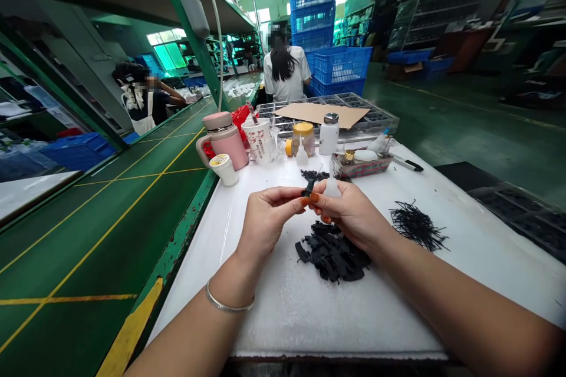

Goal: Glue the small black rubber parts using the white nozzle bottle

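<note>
Head view, looking down a long workbench: at far left, a co-worker in a white apron sits beyond a green conveyor bench marked with yellow lines. On the white-topped table, a pink insulated mug and a small white cup stand near the edge. The left hand, with a silver bangle on its wrist, and the right hand meet above the table's middle, with fingertips of both pinching a small black rubber piece in the air. Directly below lies a loose heap of black rubber strips, and a small dark pile lies just beyond the hands. Farther back are a white pump bottle and a tray of small containers. To the right lies a tangled bunch of thin black strands, well apart from the heap. Much black material is still on the table, though nothing shows which pile is finished and which is waiting.
</note>
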Motion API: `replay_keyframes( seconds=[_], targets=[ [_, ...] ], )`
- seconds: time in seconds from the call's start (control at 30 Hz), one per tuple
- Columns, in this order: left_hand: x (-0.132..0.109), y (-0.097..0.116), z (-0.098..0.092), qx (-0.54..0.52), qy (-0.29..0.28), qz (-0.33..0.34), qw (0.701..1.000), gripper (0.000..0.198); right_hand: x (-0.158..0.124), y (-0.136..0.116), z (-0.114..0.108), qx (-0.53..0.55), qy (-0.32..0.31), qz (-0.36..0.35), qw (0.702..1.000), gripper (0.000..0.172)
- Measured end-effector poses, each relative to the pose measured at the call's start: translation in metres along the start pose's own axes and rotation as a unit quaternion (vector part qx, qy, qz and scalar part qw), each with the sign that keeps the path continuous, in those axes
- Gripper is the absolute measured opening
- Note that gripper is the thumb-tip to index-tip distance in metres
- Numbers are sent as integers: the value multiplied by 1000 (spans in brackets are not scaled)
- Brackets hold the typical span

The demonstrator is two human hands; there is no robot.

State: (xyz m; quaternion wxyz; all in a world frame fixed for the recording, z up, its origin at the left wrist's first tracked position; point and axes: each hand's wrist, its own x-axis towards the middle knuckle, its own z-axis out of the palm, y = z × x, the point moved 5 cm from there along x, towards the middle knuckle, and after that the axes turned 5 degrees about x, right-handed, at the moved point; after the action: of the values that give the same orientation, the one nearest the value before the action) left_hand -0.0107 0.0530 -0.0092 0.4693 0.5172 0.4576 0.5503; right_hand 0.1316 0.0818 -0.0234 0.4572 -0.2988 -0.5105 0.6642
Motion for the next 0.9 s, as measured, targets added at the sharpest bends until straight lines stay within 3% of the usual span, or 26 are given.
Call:
replay_keyframes(
  seconds=[0.27,0.43,0.53,0.67,0.9],
  targets=[
    [1,0,-18,35,46,3,998,19,-14,-37,0,-159,46,-120,979,41],
    [2,1,-24,91,58,23,994,20,-21,-50,3,-379,37,-158,911,31],
    [2,3,-26,120,57,28,991,20,-21,-54,-4,-377,53,-163,910,31],
    [2,5,-26,131,54,33,989,18,-27,-65,-10,-333,127,-212,910,32],
    [1,5,-23,149,51,45,987,17,-42,-78,-4,-316,187,-318,874,17]
  ],
)
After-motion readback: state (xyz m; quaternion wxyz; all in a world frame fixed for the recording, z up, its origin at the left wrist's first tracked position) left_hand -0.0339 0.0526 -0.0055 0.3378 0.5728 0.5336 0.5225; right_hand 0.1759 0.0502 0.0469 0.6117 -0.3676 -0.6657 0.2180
